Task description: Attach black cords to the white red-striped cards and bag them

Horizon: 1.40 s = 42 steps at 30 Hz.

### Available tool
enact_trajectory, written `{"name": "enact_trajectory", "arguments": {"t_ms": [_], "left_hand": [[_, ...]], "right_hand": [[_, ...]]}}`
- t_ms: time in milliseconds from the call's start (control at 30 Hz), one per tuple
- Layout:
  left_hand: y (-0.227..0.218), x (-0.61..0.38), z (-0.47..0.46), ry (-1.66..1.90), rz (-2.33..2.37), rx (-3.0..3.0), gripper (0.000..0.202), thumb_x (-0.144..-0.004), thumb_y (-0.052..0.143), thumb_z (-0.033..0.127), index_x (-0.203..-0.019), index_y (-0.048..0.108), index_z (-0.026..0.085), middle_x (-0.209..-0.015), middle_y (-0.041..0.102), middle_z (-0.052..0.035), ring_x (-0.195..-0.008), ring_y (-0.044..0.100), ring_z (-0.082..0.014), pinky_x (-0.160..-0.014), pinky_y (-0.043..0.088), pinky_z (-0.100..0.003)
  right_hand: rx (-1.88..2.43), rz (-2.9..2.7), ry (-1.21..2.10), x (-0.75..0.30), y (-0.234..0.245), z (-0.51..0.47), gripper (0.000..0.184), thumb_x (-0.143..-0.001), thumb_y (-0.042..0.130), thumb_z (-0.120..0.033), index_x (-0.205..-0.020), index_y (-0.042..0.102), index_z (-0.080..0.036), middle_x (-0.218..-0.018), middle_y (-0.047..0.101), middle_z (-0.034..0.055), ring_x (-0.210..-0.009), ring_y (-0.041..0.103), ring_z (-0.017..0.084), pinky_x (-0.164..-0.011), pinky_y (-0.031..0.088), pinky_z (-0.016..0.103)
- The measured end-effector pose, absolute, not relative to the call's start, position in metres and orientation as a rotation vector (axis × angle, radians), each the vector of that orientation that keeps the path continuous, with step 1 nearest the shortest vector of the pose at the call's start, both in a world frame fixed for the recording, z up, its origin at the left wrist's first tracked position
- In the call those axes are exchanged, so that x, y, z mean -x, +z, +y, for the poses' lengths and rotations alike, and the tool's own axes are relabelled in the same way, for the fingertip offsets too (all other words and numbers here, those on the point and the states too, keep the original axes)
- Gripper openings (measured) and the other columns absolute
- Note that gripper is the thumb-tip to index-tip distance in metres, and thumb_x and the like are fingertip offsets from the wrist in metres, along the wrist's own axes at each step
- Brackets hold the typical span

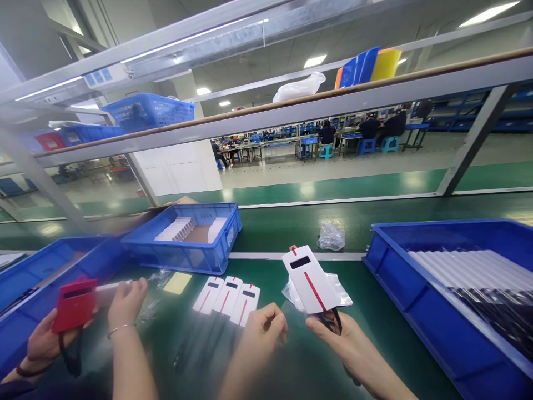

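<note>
My right hand (345,336) grips the lower end of a white flat device (310,280), tilted above the table. The device has a small dark window, a red strip down its front and a red tab on top; a black cord loops at my fingers. My left hand (266,328) is in the air to its left, fingers curled closed, with nothing showing in them. Three similar white devices (227,297) lie side by side beyond my left hand, their dark cords blurred toward me. A clear plastic bag (343,291) lies behind the held device.
At left, a co-worker's hands (125,305) hold a red device (75,303) and a white piece. Blue bins stand at the back (183,258) and right (416,300), holding rows of white pieces. A yellow note (177,283) and crumpled plastic (331,236) lie on the green table.
</note>
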<state>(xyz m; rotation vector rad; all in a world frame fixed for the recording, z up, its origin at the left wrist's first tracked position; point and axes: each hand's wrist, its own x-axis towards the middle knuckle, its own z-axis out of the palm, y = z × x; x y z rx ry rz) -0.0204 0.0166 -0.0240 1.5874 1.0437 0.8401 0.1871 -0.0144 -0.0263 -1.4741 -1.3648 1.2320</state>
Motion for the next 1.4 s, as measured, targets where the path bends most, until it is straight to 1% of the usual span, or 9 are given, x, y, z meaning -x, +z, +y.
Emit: {"name": "enact_trajectory", "arguments": {"t_ms": [133, 267, 433, 567, 733, 800, 1033, 1267, 1400], "left_hand": [[-0.025, 0.018, 0.015, 0.834, 1.045, -1.573, 0.035, -0.097, 0.049, 0.04, -0.07, 0.056, 0.019, -0.063, 0.06, 0.0003, -0.055, 0.048, -0.0118, -0.056, 0.036, -0.024], [-0.026, 0.016, 0.013, 0.822, 1.03, -1.574, 0.035, -0.097, 0.05, 0.041, -0.07, 0.056, 0.019, -0.064, 0.059, 0.0004, -0.057, 0.05, -0.0121, -0.057, 0.036, -0.024], [-0.025, 0.017, 0.013, 0.826, 1.057, -1.544, 0.034, -0.096, 0.049, 0.041, -0.071, 0.055, 0.019, -0.063, 0.058, 0.0006, -0.056, 0.048, -0.0123, -0.056, 0.036, -0.024], [-0.026, 0.016, 0.013, 0.811, 1.039, -1.582, 0.035, -0.096, 0.047, 0.04, -0.07, 0.055, 0.02, -0.064, 0.059, -0.0004, -0.058, 0.05, -0.0139, -0.059, 0.038, -0.027], [-0.033, 0.005, 0.007, 1.142, 1.293, -1.68, 0.017, -0.091, 0.058, 0.044, -0.091, 0.063, 0.027, -0.093, 0.065, -0.0068, -0.087, 0.059, -0.0269, -0.077, 0.049, -0.038], [-0.035, -0.001, 0.002, 1.225, 1.345, -1.682, 0.015, -0.088, 0.061, 0.044, -0.091, 0.063, 0.03, -0.097, 0.064, -0.0078, -0.093, 0.059, -0.0308, -0.083, 0.049, -0.043], [-0.029, -0.017, -0.009, 1.089, 1.181, -1.765, 0.022, -0.095, 0.051, 0.042, -0.079, 0.064, 0.032, -0.082, 0.064, -0.0039, -0.081, 0.061, -0.0256, -0.07, 0.051, -0.037], [-0.018, -0.015, -0.007, 1.02, 1.239, -1.929, 0.028, -0.101, 0.044, 0.038, -0.086, 0.066, 0.029, -0.085, 0.065, -0.0037, -0.081, 0.063, -0.0221, -0.067, 0.051, -0.033], [-0.016, -0.022, -0.011, 0.985, 1.223, -2.068, 0.027, -0.1, 0.047, 0.033, -0.084, 0.068, 0.03, -0.087, 0.067, -0.0028, -0.081, 0.065, -0.0217, -0.064, 0.05, -0.032]], "right_hand": [[1.448, -1.369, 1.192, -0.184, -0.025, -0.017, 0.051, -0.085, 0.058, -0.073, -0.075, 0.052, -0.023, -0.065, 0.037, -0.0061, -0.046, 0.022, 0.008, -0.036, 0.017, 0.024], [1.429, -1.376, 1.204, -0.185, -0.02, -0.018, 0.052, -0.084, 0.058, -0.072, -0.069, 0.052, -0.023, -0.056, 0.031, -0.0077, -0.042, 0.02, 0.008, -0.035, 0.016, 0.024], [1.391, -1.403, 1.241, -0.19, -0.012, -0.021, 0.047, -0.082, 0.066, -0.068, -0.072, 0.06, -0.022, -0.054, 0.039, -0.0069, -0.044, 0.03, 0.009, -0.044, 0.034, 0.025], [1.417, -1.359, 1.238, -0.189, -0.01, -0.022, 0.05, -0.078, 0.068, -0.07, -0.067, 0.053, -0.023, -0.053, 0.037, -0.0073, -0.047, 0.032, 0.011, -0.047, 0.036, 0.025], [1.439, -1.333, 1.215, -0.184, -0.013, -0.02, 0.046, -0.075, 0.072, -0.063, -0.065, 0.051, -0.023, -0.056, 0.038, -0.0071, -0.051, 0.033, 0.011, -0.048, 0.034, 0.025], [1.438, -1.331, 1.205, -0.181, -0.014, -0.021, 0.044, -0.074, 0.073, -0.059, -0.065, 0.052, -0.022, -0.059, 0.043, -0.0057, -0.056, 0.038, 0.013, -0.052, 0.036, 0.025], [1.443, -1.293, 1.164, -0.171, -0.02, -0.027, 0.039, -0.075, 0.073, -0.055, -0.068, 0.053, -0.022, -0.068, 0.056, -0.0022, -0.065, 0.049, 0.017, -0.059, 0.043, 0.025], [1.434, -1.362, 1.171, -0.196, -0.023, -0.027, 0.048, -0.08, 0.066, -0.067, -0.07, 0.055, -0.022, -0.064, 0.052, -0.0032, -0.061, 0.046, 0.016, -0.055, 0.04, 0.025], [1.419, -1.407, 1.177, -0.203, -0.021, -0.025, 0.051, -0.08, 0.063, -0.073, -0.077, 0.061, -0.021, -0.073, 0.058, -0.0008, -0.068, 0.051, 0.018, -0.06, 0.044, 0.025]]}}
